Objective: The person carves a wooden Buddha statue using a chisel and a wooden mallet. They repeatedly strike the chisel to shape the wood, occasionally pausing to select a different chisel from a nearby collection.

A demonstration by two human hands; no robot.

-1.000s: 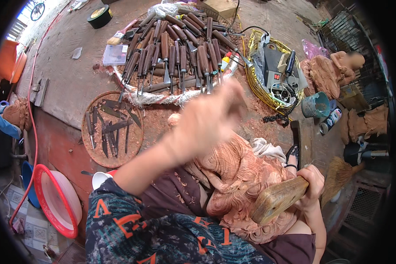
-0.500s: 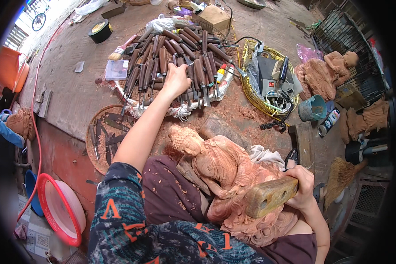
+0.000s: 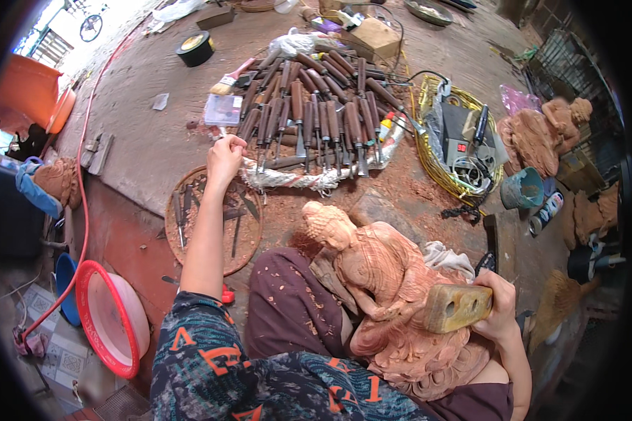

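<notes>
Across my lap leans a carved wooden seated figure (image 3: 383, 263) with a curly-haired head, its surface bare reddish wood. My right hand (image 3: 497, 309) is closed on a worn wooden block mallet (image 3: 448, 307) with holes in its face, held over the figure's lower part. My left hand (image 3: 226, 158) is closed at the left end of the chisel tray's white wrapped rim (image 3: 288, 179); what its fingers hold, if anything, is hidden. Beyond it lies a crowded heap of wood-handled carving chisels (image 3: 297, 102), handles pointing mostly away from me.
A round basket (image 3: 256, 245) of blades lies below my left hand. A clear plastic box (image 3: 222, 110) and a brush (image 3: 228, 81) border the chisels. At right are a power unit (image 3: 458, 126) in yellow coiled wire, a blue cup (image 3: 521, 188) and other carvings (image 3: 530, 144). A red-rimmed basin (image 3: 112, 319) stands left.
My left hand has moved off the chisel handles, leftward and nearer to me, to the tray's left end. The whole view has shifted. My right hand still grips the mallet over the figure.
</notes>
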